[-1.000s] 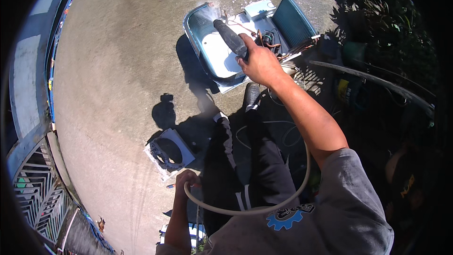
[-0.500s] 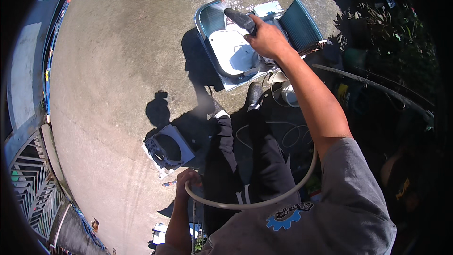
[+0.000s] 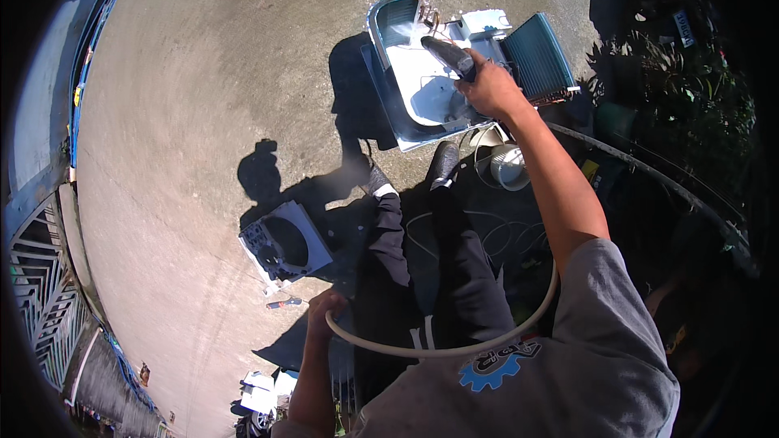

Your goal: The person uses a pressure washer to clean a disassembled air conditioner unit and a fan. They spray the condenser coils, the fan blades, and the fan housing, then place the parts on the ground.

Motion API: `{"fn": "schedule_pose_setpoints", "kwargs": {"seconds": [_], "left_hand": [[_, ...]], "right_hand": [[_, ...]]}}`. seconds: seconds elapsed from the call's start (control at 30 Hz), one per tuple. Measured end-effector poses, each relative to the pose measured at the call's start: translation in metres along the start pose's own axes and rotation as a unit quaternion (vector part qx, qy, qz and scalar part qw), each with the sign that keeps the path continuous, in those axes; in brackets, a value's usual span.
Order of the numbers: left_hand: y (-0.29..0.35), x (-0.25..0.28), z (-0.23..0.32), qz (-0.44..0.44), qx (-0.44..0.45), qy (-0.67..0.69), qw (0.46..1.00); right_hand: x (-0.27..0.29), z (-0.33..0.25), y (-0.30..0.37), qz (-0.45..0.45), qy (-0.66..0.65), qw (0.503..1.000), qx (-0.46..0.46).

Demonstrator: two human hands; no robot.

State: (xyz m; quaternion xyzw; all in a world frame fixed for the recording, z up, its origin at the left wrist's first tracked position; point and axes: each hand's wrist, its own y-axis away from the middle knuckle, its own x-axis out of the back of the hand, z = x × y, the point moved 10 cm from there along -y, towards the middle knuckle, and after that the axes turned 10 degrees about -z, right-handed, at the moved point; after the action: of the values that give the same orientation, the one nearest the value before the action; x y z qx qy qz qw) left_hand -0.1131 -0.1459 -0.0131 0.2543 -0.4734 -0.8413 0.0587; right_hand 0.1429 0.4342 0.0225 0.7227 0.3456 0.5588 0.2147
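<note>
In my right hand [image 3: 492, 89] is a black spray gun [image 3: 447, 57], its nozzle pointing left and away over an opened air-conditioner outdoor unit [image 3: 426, 81]. A white mist of water leaves the nozzle toward the inner face of the unit's curved finned coil [image 3: 393, 13]. My fingers wrap round the gun's grip. By my left thigh, my left hand [image 3: 326, 308] is closed on a beige hose [image 3: 454, 352], which loops across my lap and up toward my right arm. The unit's white base stands on the ground just beyond my shoes.
A flat finned coil [image 3: 535, 53] leans at the unit's right side. A white bucket [image 3: 510, 166] stands near my right foot. To my left lie a white panel with a round opening [image 3: 320, 231] and a screwdriver [image 3: 284, 303]. Plants [image 3: 657, 73] grow at the right.
The view has shifted, so the unit sits farther right. My right hand has drawn the spray gun slightly toward me, and the spray now meets a lower spot inside the coil. My left hand keeps its hold.
</note>
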Motion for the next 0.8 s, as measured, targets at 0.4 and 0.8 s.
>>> {"fn": "schedule_pose_setpoints", "kwargs": {"seconds": [0.4, 0.8], "left_hand": [[-0.004, -0.009, 0.017, -0.034, 0.028, -0.021, 0.999], [-0.002, -0.011, 0.025, -0.019, 0.022, -0.037, 0.999]], "right_hand": [[0.033, 0.006, -0.004, 0.039, -0.010, 0.999, 0.005], [0.037, 0.101, -0.017, -0.048, -0.356, 0.933, -0.007]]}}
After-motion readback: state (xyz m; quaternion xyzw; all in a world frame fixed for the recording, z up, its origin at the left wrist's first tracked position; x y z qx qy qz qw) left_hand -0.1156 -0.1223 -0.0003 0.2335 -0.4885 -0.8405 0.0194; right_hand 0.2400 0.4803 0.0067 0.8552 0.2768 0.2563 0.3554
